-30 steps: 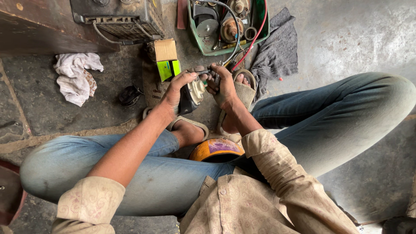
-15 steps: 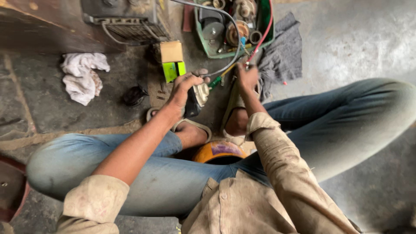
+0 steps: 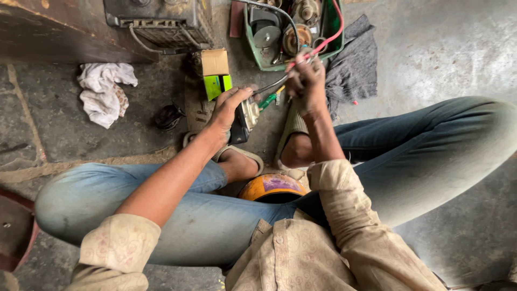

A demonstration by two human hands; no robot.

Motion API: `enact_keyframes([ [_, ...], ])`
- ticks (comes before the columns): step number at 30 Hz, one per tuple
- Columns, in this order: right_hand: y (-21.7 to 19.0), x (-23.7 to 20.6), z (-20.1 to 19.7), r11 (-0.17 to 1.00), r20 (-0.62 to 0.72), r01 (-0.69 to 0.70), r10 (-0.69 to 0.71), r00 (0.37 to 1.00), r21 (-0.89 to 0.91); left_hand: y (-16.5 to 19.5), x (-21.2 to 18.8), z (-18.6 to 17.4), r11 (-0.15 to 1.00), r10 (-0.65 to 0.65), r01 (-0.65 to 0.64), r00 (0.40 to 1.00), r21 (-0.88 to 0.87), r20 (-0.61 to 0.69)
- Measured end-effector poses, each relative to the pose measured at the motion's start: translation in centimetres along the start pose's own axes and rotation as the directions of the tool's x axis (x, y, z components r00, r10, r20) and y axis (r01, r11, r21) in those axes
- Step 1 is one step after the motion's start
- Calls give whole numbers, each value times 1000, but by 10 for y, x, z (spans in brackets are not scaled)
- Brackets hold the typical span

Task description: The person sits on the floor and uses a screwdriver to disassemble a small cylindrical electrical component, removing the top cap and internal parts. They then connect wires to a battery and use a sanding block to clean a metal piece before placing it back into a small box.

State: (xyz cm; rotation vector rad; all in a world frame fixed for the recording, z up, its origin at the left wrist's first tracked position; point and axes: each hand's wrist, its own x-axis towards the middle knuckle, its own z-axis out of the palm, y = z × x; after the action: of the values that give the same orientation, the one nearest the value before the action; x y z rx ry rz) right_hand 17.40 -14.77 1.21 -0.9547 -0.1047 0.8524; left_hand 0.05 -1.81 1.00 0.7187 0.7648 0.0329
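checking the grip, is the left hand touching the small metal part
Touching: the head view shows the left hand wrapped around the small metal part.

Beige patterned shirt (image 3: 301, 253), blue jeans (image 3: 425, 156), sandals (image 3: 242, 153)

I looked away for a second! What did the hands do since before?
The right hand left the small metal part and reached forward, taking hold of the red wire by the green tray. The left hand kept gripping the part; the white rag and box stayed.
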Motion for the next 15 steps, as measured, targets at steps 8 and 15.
enact_keyframes([
  [8, 45, -27, 27, 933, 115, 195, -168, 979, -303, 8, -9, 7, 997, -23, 27, 998, 77, -62],
  [15, 62, -26, 15, 877, 102, 251, -230, 968, -410, 13, -11, 10, 992, -32, 41, 997, 116, -75],
])
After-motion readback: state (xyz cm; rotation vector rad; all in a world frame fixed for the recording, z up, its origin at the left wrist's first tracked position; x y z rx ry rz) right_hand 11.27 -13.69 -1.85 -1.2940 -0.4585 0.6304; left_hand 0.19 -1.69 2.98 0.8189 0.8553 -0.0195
